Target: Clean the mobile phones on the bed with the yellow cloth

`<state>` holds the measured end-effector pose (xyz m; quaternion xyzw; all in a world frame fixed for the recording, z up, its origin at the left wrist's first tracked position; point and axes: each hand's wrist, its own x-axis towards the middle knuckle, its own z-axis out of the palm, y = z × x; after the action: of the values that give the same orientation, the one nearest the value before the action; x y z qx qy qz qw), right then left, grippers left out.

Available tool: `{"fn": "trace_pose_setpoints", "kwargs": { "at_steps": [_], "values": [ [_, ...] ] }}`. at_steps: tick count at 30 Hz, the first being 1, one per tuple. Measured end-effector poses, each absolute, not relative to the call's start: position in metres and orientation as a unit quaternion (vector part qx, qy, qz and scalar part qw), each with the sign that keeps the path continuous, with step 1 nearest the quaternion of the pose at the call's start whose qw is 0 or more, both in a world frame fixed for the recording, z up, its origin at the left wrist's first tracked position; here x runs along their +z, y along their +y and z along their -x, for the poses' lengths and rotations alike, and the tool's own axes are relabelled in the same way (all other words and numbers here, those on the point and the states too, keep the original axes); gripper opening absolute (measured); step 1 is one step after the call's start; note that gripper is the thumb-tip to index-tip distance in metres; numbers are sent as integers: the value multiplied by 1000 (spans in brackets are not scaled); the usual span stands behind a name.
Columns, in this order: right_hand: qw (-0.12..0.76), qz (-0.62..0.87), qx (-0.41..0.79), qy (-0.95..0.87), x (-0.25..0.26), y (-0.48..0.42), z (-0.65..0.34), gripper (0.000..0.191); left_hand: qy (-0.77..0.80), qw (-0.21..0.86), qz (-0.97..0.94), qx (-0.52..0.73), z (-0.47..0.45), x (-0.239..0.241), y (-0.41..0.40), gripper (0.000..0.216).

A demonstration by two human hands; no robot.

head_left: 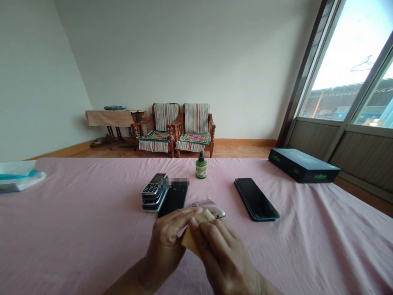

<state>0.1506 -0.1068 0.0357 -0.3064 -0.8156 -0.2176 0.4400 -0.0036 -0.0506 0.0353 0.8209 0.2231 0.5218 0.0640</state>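
My left hand (166, 246) grips a pinkish-silver phone (211, 207) from the left, just above the pink tablecloth (76, 229). Pressed against that phone is a small yellow cloth (196, 233), pinched in the fingers of my right hand (224, 258). Only the phone's far end shows past my fingers. Just beyond my hands lies a stack of keypad phones (153, 193) beside a black phone (174, 197). A green spray bottle (201, 167) stands upright farther back.
A dark smartphone (256, 199) lies flat to the right. A dark box (302, 164) sits at the table's far right, near the window. White and blue material (18, 175) rests at the left edge. Two striped wooden chairs (175, 129) and a side table stand by the far wall.
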Motion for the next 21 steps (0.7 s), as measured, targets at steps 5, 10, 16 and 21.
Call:
{"fn": "trace_pose_setpoints", "kwargs": {
  "at_steps": [5, 10, 16, 21],
  "values": [
    [429, 310, -228, -817, 38, -109, -148, 36, 235, 92, -816, 521, 5, 34, -49, 17],
    [427, 384, -234, -784, 29, -106, -166, 41, 262, 85, -804, 526, 9, 30, -43, 16],
    [441, 387, -210, -782, 26, -104, -167, 41, 264, 73, -804, 527, 12, 28, -41, 16],
    [453, 365, -237, -778, 30, -106, -168, 34, 267, 75, -806, 523, 13, 26, -42, 16]
  ]
}}
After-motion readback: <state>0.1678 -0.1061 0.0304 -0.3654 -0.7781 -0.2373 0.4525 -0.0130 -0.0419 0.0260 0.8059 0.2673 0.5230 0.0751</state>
